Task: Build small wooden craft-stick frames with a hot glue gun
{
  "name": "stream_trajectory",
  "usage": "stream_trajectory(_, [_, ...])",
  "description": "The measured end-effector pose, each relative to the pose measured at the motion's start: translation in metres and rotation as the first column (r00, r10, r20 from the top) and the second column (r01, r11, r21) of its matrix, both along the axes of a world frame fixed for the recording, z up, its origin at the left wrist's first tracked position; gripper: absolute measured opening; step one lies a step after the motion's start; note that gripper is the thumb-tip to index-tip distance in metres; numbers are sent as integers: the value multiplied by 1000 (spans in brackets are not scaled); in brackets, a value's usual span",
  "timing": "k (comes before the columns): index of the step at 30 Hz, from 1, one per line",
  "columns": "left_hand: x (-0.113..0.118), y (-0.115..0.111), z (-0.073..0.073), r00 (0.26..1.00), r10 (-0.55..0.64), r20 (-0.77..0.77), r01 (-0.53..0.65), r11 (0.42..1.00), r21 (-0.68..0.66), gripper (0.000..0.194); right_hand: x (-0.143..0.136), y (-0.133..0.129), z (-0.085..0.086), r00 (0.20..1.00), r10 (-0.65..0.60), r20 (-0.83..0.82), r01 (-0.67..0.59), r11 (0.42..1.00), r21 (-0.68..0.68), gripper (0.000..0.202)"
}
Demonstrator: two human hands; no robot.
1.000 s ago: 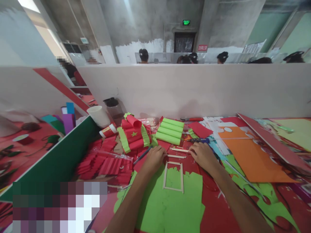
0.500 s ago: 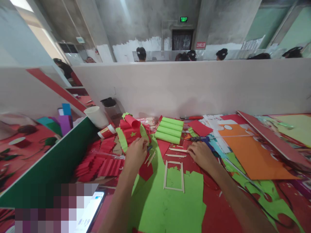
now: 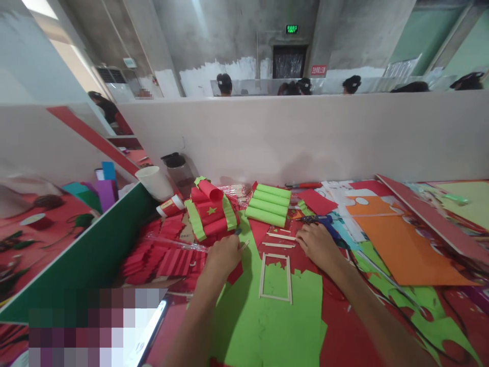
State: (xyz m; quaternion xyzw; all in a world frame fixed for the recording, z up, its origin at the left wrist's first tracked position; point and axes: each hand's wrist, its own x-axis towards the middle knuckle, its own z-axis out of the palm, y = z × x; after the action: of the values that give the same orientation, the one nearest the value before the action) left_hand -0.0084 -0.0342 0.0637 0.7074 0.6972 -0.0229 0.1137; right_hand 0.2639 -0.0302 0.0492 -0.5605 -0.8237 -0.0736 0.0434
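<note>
My left hand (image 3: 226, 252) is closed over the short sticks (image 3: 245, 245) beside the red paper piece (image 3: 235, 273), its fingertips near a small dark object. My right hand (image 3: 314, 241) has its fingers together at the right end of a pale stick (image 3: 281, 236). Another stick (image 3: 278, 245) lies just below it. A rectangular frame of sticks (image 3: 262, 278) rests on the green paper (image 3: 284, 334). Behind my left hand stands a red and green paper model with a yellow star (image 3: 212, 210). Green paper rolls (image 3: 269, 200) lie side by side between my hands, farther back.
Stacks of folded red paper (image 3: 175, 261) lie left, by a green divider (image 3: 87, 244) and a phone (image 3: 153, 326). A white cup (image 3: 154, 182) stands behind. Orange sheets (image 3: 401, 247), blue-handled scissors (image 3: 324, 220) and a cable lie right. People sit beyond the pale partition (image 3: 267, 132).
My left hand has moved down from the starred paper model to the short sticks, uncovering the model's front. My right hand stays at the stick's end. The view has shifted slightly.
</note>
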Motion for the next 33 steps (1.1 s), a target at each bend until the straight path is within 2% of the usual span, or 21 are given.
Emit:
stream_trajectory(10, [-5, -1, 2, 998, -63, -7, 63, 996, -69, 29, 0, 0, 2, 1000, -19, 24, 20, 999, -34, 18])
stream_trajectory(25, [1, -3, 2, 996, -80, -25, 80, 997, -10, 25, -4, -3, 4, 1000, -13, 20, 13, 1000, -24, 16])
stream_trajectory(30, [4, -1, 0, 988, -118, 100, 111, 991, 75, 21, -2, -2, 5, 1000, -5, -12, 5, 1000, -26, 15])
stream_trajectory(33, [8, -2, -2, 947, -188, 260, 161, 979, 122, 21, -2, -2, 5, 996, -2, -88, 0, 1000, -24, 15])
